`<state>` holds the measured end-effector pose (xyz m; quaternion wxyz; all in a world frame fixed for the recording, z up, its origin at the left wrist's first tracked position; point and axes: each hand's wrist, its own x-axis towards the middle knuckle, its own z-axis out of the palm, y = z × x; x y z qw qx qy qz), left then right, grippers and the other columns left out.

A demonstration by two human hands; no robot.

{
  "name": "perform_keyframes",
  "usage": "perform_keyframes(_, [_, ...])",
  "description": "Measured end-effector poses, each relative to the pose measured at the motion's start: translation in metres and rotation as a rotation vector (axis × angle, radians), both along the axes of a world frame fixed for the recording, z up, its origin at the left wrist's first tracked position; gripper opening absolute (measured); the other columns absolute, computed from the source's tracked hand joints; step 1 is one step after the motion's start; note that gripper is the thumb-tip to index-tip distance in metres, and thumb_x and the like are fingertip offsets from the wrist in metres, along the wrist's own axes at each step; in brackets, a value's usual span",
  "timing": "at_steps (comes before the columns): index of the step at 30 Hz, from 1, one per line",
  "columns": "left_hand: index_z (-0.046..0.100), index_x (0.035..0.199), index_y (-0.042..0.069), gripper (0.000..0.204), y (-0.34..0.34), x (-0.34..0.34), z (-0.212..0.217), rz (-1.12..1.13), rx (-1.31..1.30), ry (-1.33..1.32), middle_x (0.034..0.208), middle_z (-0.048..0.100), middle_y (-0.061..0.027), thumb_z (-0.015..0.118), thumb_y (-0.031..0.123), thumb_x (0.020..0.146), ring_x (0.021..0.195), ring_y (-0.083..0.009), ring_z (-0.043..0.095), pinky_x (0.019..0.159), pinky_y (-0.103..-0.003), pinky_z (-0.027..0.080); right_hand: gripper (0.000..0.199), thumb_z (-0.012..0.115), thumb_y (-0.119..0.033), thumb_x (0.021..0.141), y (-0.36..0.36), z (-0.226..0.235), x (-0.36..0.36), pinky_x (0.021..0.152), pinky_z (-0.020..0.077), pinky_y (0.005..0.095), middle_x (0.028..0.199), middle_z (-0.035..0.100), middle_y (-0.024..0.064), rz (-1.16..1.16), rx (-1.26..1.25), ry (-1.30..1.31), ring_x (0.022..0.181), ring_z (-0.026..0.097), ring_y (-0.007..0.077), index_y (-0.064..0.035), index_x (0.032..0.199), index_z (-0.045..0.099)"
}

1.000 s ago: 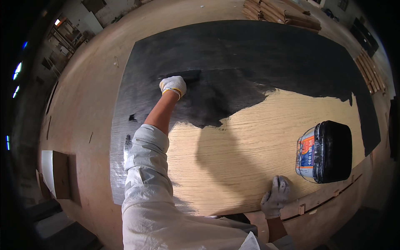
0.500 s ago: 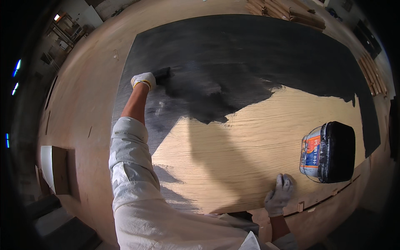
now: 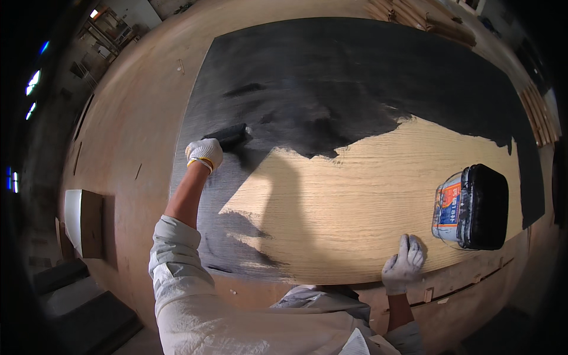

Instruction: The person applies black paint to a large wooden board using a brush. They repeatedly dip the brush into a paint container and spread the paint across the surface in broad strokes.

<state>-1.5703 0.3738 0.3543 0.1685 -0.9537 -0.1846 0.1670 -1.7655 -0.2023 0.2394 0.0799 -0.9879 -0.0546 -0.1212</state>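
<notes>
My left hand (image 3: 204, 154), in a white knit glove with a yellow cuff edge, is closed on a wide, black, paint-coated paintbrush (image 3: 229, 136). Its working end lies against the dark-coated left part of a large wood-grain board (image 3: 355, 201). Black paint (image 3: 367, 65) covers the far part and left side of this board, with a ragged border against the pale wood. At the near edge, my right hand (image 3: 403, 266) rests in a smudged grey-white glove, fingers stretched out and holding nothing. A square paint bucket (image 3: 470, 207), its open-looking dark top facing right, stands beyond it at the right.
On the floor at the left stands a white-sided box (image 3: 84, 223). Dark slabs (image 3: 89, 319) lie at the lower left. Bundles of brown strips lie past the far edge (image 3: 414, 21) and at the right (image 3: 535, 115). Small wooden blocks (image 3: 429, 294) sit below the board's near right edge.
My left hand has drawn the paintbrush toward me along the board's left side, and a darker streak shows beyond it. My right hand stays at the near edge. The view has shifted slightly.
</notes>
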Motion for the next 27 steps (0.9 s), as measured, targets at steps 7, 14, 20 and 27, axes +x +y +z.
perform_keyframes(7, [0.082, 0.123, 0.011, 0.035, -0.014, 0.009, 0.015, 0.002, -0.049, 0.101, 0.126, 0.079, -0.0155, 0.062, 0.024, 0.096, 0.12, -0.0349, 0.075, 0.098, -0.046, 0.06, 0.071, 0.062, -0.016, 0.086, -0.001, 0.001, -0.001, 0.121, 0.0316, 0.0576, 0.153, 0.051, 0.0252, -0.049, -0.029, 0.038, 0.142, 0.045, 0.0457, -0.0032, 0.155, 0.051])
perform_keyframes(14, [0.08, 0.128, 0.01, 0.039, -0.012, 0.029, 0.016, 0.02, -0.111, 0.095, 0.131, 0.077, -0.0148, 0.064, 0.026, 0.096, 0.124, -0.0337, 0.073, 0.1, -0.045, 0.059, 0.072, 0.062, -0.014, 0.088, -0.001, 0.0, -0.003, 0.123, 0.0302, 0.055, 0.155, 0.051, 0.0235, -0.061, -0.06, 0.065, 0.144, 0.044, 0.0443, -0.0046, 0.158, 0.048])
perform_keyframes(20, [0.08, 0.126, 0.012, 0.038, -0.037, 0.019, 0.005, -0.06, -0.025, 0.12, 0.128, 0.079, -0.0137, 0.062, 0.025, 0.096, 0.121, -0.0333, 0.075, 0.096, -0.046, 0.06, 0.073, 0.062, -0.015, 0.089, -0.004, -0.005, -0.005, 0.123, 0.0307, 0.0551, 0.155, 0.051, 0.0217, -0.08, -0.071, 0.047, 0.145, 0.044, 0.0426, -0.0062, 0.159, 0.047])
perform_keyframes(27, [0.081, 0.126, 0.012, 0.037, -0.034, -0.004, 0.003, -0.09, 0.033, 0.137, 0.128, 0.079, -0.0132, 0.06, 0.023, 0.097, 0.121, -0.0326, 0.075, 0.094, -0.047, 0.06, 0.073, 0.063, -0.017, 0.088, -0.007, -0.012, -0.01, 0.123, 0.0307, 0.0549, 0.157, 0.049, 0.0205, -0.072, -0.061, 0.038, 0.146, 0.044, 0.0413, -0.0074, 0.159, 0.047])
